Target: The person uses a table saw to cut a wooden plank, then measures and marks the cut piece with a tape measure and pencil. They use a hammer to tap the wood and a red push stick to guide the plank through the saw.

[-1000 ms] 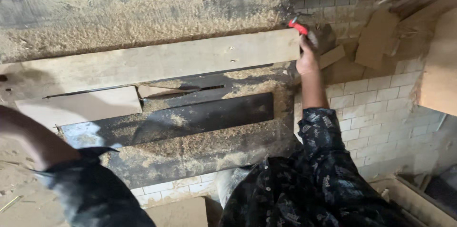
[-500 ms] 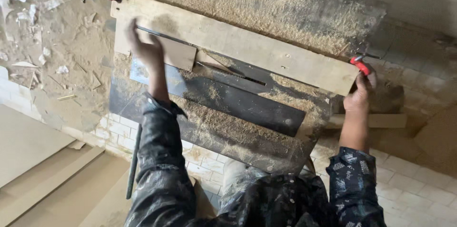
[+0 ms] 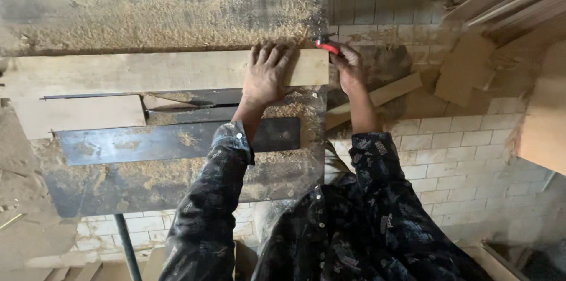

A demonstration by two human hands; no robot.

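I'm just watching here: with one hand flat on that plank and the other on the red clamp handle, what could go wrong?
Thick sawdust covers the metal table, so the wooden plank might slide under the left hand if pressed. The right hand grips the red-handled clamp right at the plank's end; fingers could get pinched there. Loose wood offcuts lie close beside it and might be knocked off.

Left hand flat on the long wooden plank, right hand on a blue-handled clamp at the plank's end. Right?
Not quite: the clamp handle is red, not blue, as the head view shows. The rest stands: the left hand lies flat on the long wooden plank, and the right hand is on the clamp at the plank's end.
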